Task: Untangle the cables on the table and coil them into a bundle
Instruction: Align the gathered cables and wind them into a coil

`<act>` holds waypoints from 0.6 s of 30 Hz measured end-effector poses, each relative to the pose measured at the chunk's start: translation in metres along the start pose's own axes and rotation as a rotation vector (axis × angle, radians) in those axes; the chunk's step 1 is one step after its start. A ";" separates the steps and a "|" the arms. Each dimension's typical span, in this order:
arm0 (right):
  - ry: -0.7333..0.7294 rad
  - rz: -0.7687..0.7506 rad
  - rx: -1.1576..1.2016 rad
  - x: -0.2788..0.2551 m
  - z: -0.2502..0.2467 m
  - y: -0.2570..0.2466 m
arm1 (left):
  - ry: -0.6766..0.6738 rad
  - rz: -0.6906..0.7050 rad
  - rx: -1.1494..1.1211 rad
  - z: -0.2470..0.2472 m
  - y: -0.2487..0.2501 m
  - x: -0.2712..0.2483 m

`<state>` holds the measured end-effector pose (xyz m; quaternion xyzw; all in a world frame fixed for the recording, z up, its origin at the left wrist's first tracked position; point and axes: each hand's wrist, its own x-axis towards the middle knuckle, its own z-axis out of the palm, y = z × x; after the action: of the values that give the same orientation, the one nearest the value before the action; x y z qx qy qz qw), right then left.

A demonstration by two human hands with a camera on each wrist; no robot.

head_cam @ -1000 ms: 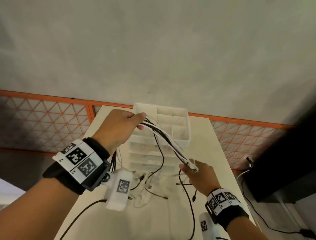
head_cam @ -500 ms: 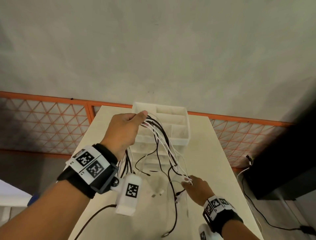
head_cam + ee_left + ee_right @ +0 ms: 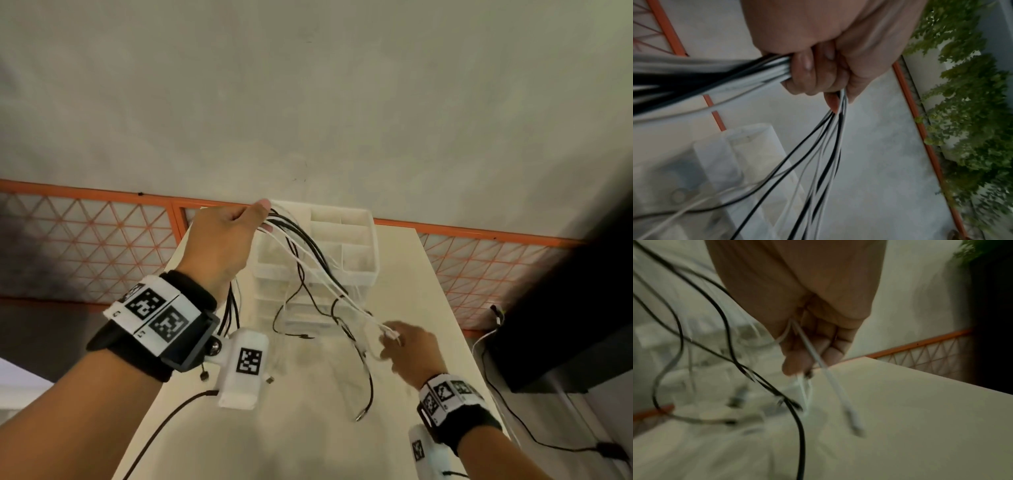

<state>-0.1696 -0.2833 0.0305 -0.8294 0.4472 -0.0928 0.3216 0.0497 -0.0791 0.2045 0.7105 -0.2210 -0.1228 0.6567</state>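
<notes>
A bunch of thin black and white cables (image 3: pixel 308 260) hangs in the air above the cream table (image 3: pixel 404 281). My left hand (image 3: pixel 222 243) is raised high at the left and grips the bunch in its fist (image 3: pixel 818 71); strands trail down past the wrist. The strands slope down to the right to my right hand (image 3: pixel 407 349), which pinches the white cables (image 3: pixel 813 356) near their plug ends. A loose black cable (image 3: pixel 368 383) dangles below with its plug near the table top.
A white plastic drawer unit (image 3: pixel 339 246) with open top compartments stands at the far end of the table, behind the cables. An orange lattice fence (image 3: pixel 89 236) runs behind the table. A dark cabinet (image 3: pixel 565 315) with floor cables stands to the right.
My right hand has moved down and to the right along the white cables, and the strands have spread apart. My left hand has lifted the bunch a little higher.
</notes>
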 end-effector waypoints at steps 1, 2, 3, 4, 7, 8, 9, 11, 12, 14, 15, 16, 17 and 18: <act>-0.077 0.055 -0.063 0.002 0.012 0.014 | -0.006 0.006 -0.019 -0.001 0.002 0.001; -0.136 0.112 -0.103 0.002 0.022 0.025 | -0.012 0.002 -0.031 -0.001 0.003 0.002; -0.169 0.165 -0.112 0.001 0.028 0.031 | -0.015 -0.002 -0.037 -0.002 0.003 0.003; -0.178 0.209 -0.092 0.000 0.032 0.033 | -0.019 -0.006 -0.040 -0.002 0.003 0.004; -0.051 0.290 0.163 0.002 0.021 0.023 | -0.040 -0.037 -0.028 -0.002 -0.003 0.005; 0.014 0.291 0.280 0.004 0.014 0.017 | -0.047 -0.043 -0.011 -0.002 -0.004 0.004; 0.079 0.259 0.376 0.004 0.004 0.008 | -0.056 -0.054 0.010 -0.002 -0.007 0.004; 0.175 0.126 0.433 0.005 -0.013 -0.010 | -0.060 -0.073 0.030 0.000 -0.012 0.003; 0.184 0.057 0.403 0.005 -0.020 -0.020 | -0.054 -0.074 0.033 0.001 -0.013 0.003; 0.129 -0.042 0.234 0.003 -0.025 -0.031 | -0.034 -0.068 0.025 0.000 -0.012 0.003; 0.091 -0.073 0.069 0.003 -0.025 -0.030 | -0.028 -0.063 0.010 -0.001 -0.010 0.004; 0.058 -0.093 -0.114 0.003 -0.021 -0.025 | -0.029 -0.058 -0.011 -0.003 -0.008 0.006; 0.016 -0.095 -0.256 0.002 -0.016 -0.018 | -0.040 -0.054 -0.033 -0.006 -0.005 0.008; -0.041 -0.074 -0.332 0.002 -0.008 -0.009 | -0.059 -0.056 -0.055 -0.008 -0.001 0.010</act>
<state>-0.1660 -0.2852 0.0421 -0.8889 0.4187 -0.0123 0.1855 0.0621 -0.0766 0.2053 0.6942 -0.2168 -0.1679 0.6655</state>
